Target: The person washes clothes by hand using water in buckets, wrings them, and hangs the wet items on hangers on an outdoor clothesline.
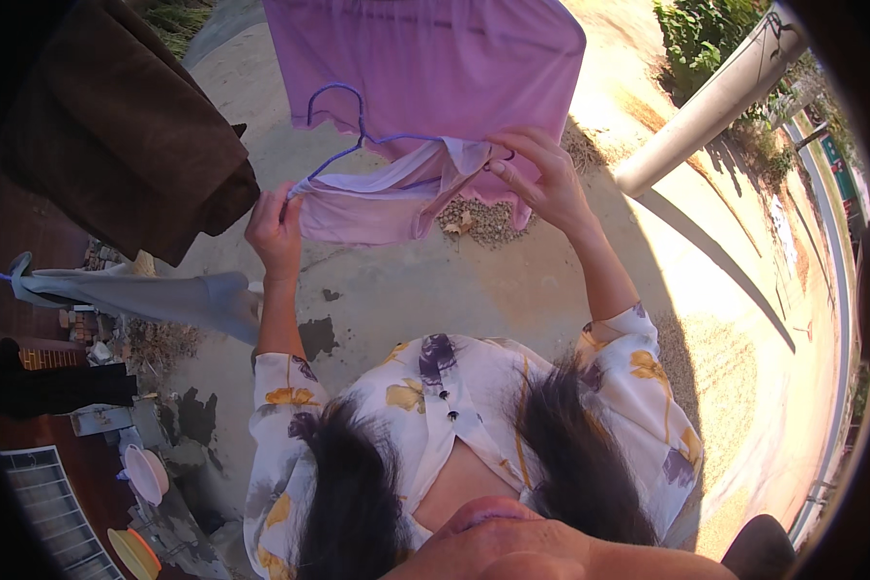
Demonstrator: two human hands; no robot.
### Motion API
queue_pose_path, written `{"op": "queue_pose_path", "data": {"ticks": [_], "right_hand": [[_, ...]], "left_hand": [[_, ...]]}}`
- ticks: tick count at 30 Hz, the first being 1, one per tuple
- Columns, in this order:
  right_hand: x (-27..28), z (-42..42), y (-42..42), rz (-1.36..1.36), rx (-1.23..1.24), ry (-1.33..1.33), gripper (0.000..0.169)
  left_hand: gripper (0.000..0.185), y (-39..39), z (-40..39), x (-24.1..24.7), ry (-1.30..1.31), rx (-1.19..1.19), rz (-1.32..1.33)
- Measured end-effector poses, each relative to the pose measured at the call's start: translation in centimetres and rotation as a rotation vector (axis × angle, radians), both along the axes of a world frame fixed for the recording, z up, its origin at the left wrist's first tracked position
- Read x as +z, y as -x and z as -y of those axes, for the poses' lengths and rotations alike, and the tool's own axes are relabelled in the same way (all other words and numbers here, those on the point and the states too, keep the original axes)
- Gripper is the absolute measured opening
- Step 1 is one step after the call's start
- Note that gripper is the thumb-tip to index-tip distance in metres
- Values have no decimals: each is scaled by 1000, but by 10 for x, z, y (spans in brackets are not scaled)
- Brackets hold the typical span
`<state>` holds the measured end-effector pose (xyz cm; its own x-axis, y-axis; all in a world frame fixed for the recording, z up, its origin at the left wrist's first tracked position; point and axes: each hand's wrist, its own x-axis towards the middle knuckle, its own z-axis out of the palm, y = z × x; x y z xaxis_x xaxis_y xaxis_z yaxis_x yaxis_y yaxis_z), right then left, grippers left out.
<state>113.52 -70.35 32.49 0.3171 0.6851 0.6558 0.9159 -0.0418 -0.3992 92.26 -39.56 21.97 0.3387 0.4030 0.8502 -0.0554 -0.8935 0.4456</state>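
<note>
Between my two hands a small pale pink garment (366,214) hangs on a purple clothes hanger (361,119), whose hook points up and away from me. My left hand (274,232) pinches the cloth at the hanger's left end. At the other end, my right hand (540,174) grips the garment's edge between thumb and fingers, with the dark hanger tip showing beside them. Just behind hangs a larger pink-purple garment (435,65), its lower edge partly hidden by the small one. A dark brown garment (130,138) hangs close to my left hand.
Grey hanging cloth (152,293) and a black garment (72,388) are at the left. A pale post (710,101) rises at the right. Basins, one pink (146,475) and one yellow (132,554), stand lower left. A small gravel pile (482,225) lies on the concrete ground (435,290).
</note>
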Motion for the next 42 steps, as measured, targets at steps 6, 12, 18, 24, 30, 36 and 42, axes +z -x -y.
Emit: {"op": "queue_pose_path", "data": {"ticks": [6,12,18,24,30,36,42], "right_hand": [[0,-10,-1,168,-22,113,29],[4,-13,-3,260,-101,63,25],[23,-1,10,146,-83,78,26],[25,15,13,-184,204,377,25],[56,28,38,-366,249,589,21],[81,17,49,-330,250,396,21],[134,-26,55,-132,237,160,19]], "left_hand": [[16,-4,1,-2,41,-46,20],[19,1,0,0,70,-38,18],[23,-1,4,2,78,-98,41],[24,-9,9,6,93,-80,54],[23,-26,12,11,176,-48,30],[37,-54,22,67,101,-7,114],[47,-53,40,118,33,-46,248]]}}
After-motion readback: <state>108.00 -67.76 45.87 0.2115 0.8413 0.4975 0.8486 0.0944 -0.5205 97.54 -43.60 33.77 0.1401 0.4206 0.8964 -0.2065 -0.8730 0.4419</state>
